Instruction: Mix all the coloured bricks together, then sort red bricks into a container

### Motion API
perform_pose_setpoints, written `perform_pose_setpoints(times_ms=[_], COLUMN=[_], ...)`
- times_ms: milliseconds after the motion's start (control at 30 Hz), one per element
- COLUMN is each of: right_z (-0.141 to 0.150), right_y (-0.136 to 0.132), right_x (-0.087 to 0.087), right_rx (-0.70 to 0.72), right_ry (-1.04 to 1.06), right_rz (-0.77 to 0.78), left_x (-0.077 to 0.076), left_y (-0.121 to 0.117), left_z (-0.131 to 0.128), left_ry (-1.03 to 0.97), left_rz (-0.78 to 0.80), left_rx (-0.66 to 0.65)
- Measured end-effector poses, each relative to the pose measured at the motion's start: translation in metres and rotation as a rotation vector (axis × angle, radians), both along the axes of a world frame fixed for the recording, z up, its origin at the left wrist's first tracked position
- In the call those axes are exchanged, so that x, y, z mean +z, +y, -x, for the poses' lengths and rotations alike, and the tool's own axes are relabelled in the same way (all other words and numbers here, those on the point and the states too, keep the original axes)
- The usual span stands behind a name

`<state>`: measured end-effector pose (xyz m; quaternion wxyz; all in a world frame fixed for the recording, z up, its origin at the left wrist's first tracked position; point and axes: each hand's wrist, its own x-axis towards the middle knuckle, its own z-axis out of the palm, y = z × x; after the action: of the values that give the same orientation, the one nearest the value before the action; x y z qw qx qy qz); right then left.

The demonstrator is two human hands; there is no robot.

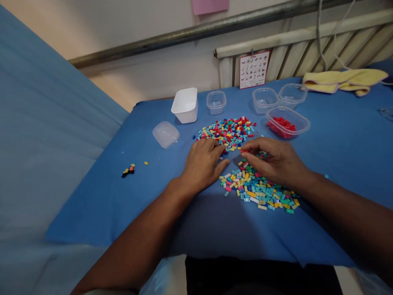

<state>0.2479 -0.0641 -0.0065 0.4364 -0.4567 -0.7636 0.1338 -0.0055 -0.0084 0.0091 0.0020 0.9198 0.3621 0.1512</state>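
Note:
My right hand [274, 162] hovers over the near pile of small colourful building bricks [260, 192]. Thumb and forefinger pinch a small red brick [244, 152]. My left hand [204, 162] lies palm down at the front edge of the far brick pile [229, 130], its thumb apart from the fingers, and its fingertips reach among the bricks. Nothing shows in its grasp. A clear plastic container [303, 125] beyond my right hand has many red bricks [281, 124] inside. Part of the near pile is hidden beneath my right hand.
Along the back stand a white tub [185, 105] and clear containers [216, 102], [265, 100], [292, 95]. A clear lid [166, 134] lies at left, with several black, yellow and orange bricks [128, 170] nearer. A yellow cloth [340, 80] lies at far right, beside a radiator [294, 53].

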Motion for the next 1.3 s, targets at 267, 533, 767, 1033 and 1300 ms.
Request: perform_pose_setpoints(times_ms=[267,533,767,1033,1300], right_z=[0.0,0.0,0.001,0.001,0.002], right_y=[0.0,-0.002,-0.002,-0.003,-0.002], right_x=[0.0,0.002,0.005,0.005,0.006], right_rx=[0.018,0.074,0.108,0.12,0.143], right_ry=[-0.016,-0.02,-0.016,-0.028,-0.061], right_rz=[0.003,0.041,0.056,0.103,0.109], left_x=[0.007,0.012,0.009,0.01,0.007], left_y=[0.001,0.0,0.003,0.002,0.0], left_z=[-0.001,0.005,0.007,0.005,0.002], left_ry=[0.076,0.112,0.076,0.07,-0.006], left_rz=[0.04,0.075,0.068,0.073,0.091], left_rx=[0.028,0.041,-0.006,-0.04,-0.093])
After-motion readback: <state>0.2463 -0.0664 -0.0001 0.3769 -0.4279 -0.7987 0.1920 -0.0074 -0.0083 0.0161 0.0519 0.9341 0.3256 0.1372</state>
